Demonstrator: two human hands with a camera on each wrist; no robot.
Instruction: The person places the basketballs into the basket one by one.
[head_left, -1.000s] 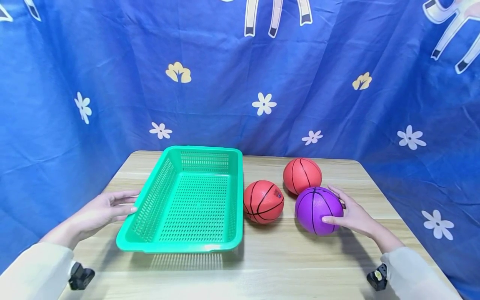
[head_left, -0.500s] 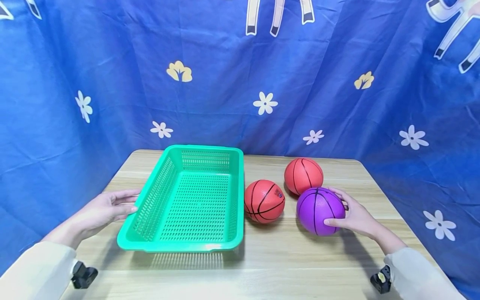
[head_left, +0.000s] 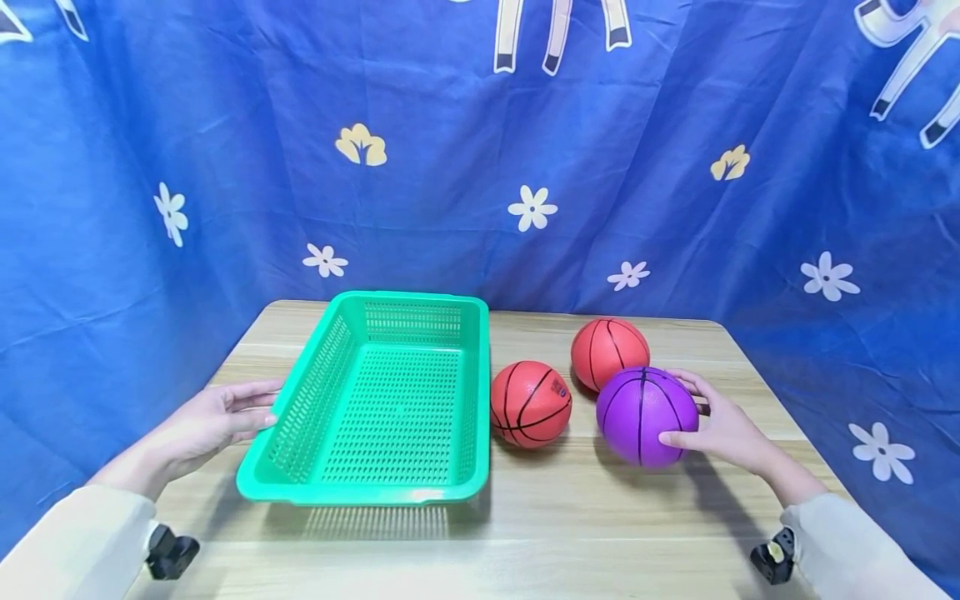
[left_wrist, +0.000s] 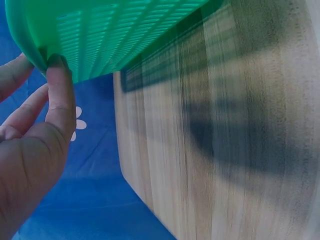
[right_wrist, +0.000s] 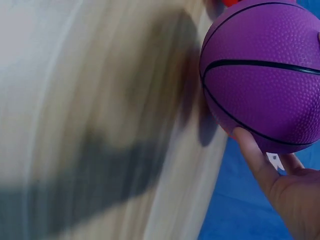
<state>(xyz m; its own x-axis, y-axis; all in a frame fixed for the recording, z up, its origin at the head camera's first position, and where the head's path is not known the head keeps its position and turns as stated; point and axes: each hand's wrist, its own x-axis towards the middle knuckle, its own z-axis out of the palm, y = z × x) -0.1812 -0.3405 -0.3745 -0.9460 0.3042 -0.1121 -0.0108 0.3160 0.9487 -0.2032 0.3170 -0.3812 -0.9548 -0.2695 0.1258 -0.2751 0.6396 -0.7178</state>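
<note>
My left hand [head_left: 221, 421] is at the left side of a green plastic basket [head_left: 251, 483], pinching its rim. In the left wrist view, the thumb tip tucks under the lip of the basket wall [left_wrist: 95, 45], with other fingers beyond it. On the right, my right hand [head_left: 723, 429] grips a small purple basketball [head_left: 637, 417], thumb on the near side and fingers round the far right side. The ball [right_wrist: 260, 95] shows a gap to its shadow on the tabletop in the right wrist view. Its underside is hidden in the head view.
One red basketball [head_left: 528, 404] sits right beside the basket's right wall. Another red basketball [head_left: 609, 350] stands farther back, partly behind the purple one. All are on a wooden table [head_left: 570, 533], with a blue patterned curtain [head_left: 450, 200] behind and at both sides.
My right hand has shifted the purple basketball a little to the right and slightly upward. The left hand, the basket and the red basketballs stay in place.
</note>
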